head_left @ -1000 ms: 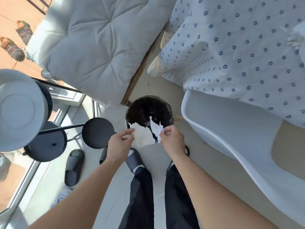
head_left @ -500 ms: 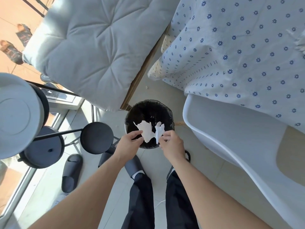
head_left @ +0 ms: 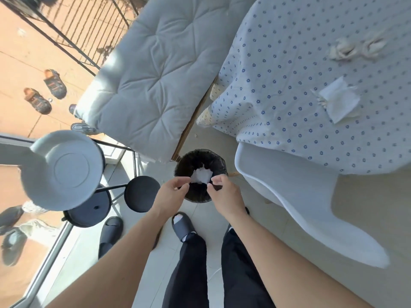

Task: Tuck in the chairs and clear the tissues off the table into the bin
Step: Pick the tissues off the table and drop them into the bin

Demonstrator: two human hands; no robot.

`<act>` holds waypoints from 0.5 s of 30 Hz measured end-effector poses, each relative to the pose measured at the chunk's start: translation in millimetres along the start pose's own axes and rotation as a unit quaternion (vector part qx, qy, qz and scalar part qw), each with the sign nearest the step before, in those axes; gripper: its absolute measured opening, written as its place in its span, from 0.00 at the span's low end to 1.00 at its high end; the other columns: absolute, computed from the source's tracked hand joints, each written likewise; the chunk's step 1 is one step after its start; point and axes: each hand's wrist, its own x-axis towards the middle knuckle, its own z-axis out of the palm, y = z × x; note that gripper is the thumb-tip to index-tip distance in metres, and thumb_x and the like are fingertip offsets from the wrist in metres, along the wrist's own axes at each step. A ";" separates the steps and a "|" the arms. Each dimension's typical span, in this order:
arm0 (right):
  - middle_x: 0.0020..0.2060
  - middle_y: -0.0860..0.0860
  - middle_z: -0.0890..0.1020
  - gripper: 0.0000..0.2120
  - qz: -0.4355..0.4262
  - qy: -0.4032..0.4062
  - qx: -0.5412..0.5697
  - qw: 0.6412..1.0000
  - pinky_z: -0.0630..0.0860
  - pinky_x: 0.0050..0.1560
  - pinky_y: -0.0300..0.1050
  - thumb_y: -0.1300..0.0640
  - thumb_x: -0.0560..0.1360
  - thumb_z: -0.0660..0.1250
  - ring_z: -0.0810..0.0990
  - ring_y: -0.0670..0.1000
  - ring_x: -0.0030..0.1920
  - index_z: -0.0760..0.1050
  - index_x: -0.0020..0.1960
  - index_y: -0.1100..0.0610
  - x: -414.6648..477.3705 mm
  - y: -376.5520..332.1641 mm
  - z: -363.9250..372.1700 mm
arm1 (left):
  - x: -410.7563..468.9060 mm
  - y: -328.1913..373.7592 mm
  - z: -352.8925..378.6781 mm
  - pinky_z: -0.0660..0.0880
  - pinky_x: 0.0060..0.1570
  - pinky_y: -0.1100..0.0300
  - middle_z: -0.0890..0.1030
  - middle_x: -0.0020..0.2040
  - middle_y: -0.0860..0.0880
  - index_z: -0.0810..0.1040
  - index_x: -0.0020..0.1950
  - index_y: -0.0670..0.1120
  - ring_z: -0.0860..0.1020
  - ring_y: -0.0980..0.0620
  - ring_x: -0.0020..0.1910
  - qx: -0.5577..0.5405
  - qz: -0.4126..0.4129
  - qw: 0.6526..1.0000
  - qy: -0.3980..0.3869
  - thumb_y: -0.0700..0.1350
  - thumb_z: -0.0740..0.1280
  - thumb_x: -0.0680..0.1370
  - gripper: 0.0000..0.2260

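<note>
A round bin (head_left: pixel 185 162) lined with a black bag stands on the floor between the bench and the white chair. White tissue (head_left: pixel 201 175) lies inside it. My left hand (head_left: pixel 172 190) and my right hand (head_left: pixel 222 192) hover over the bin's near rim, fingers apart, holding nothing. On the table with the blue-flowered cloth (head_left: pixel 289 85) lie a flat white tissue (head_left: pixel 338 102) and two crumpled tissues (head_left: pixel 342 51) (head_left: pixel 372 47). A white chair (head_left: pixel 300 201) stands at the table's near edge, its seat partly under the cloth.
A bench with a grey tufted cushion (head_left: pixel 144 70) stands behind the bin. To the left are a grey floor lamp (head_left: pixel 60 167), black round stools (head_left: pixel 141 193) and a glass door. Slippers (head_left: pixel 110 233) lie on the floor near my feet.
Both hands held tissue pieces above the bin; they have let go, and the tissue now lies inside the bin. My view has tilted up, showing more of the table.
</note>
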 end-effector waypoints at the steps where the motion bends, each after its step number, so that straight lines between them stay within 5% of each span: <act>1: 0.59 0.44 0.83 0.13 -0.009 0.005 0.000 1.000 0.73 0.57 0.39 0.49 0.81 0.68 0.79 0.46 0.61 0.78 0.64 0.50 -16.2 -18.4 -12.7 | -17.8 12.8 -9.7 0.77 0.71 0.46 0.86 0.64 0.53 0.83 0.70 0.54 0.83 0.52 0.64 -0.005 0.007 1.000 -0.001 0.48 0.65 0.85 0.14; 8: 0.57 0.43 0.84 0.09 -0.057 0.062 0.015 0.996 0.75 0.54 0.41 0.48 0.81 0.67 0.82 0.46 0.56 0.78 0.59 0.49 -135.1 -119.3 -105.6 | -141.2 101.9 -64.6 0.80 0.66 0.47 0.86 0.63 0.54 0.84 0.67 0.52 0.85 0.53 0.59 0.001 0.109 0.994 -0.025 0.48 0.65 0.84 0.14; 15: 0.57 0.42 0.82 0.08 -0.072 0.145 0.037 0.986 0.74 0.52 0.34 0.49 0.81 0.66 0.79 0.44 0.56 0.77 0.59 0.49 -183.4 -139.3 -190.6 | -179.2 155.1 -76.9 0.83 0.62 0.45 0.89 0.53 0.52 0.84 0.59 0.58 0.87 0.52 0.57 0.059 0.165 0.984 -0.045 0.48 0.65 0.85 0.09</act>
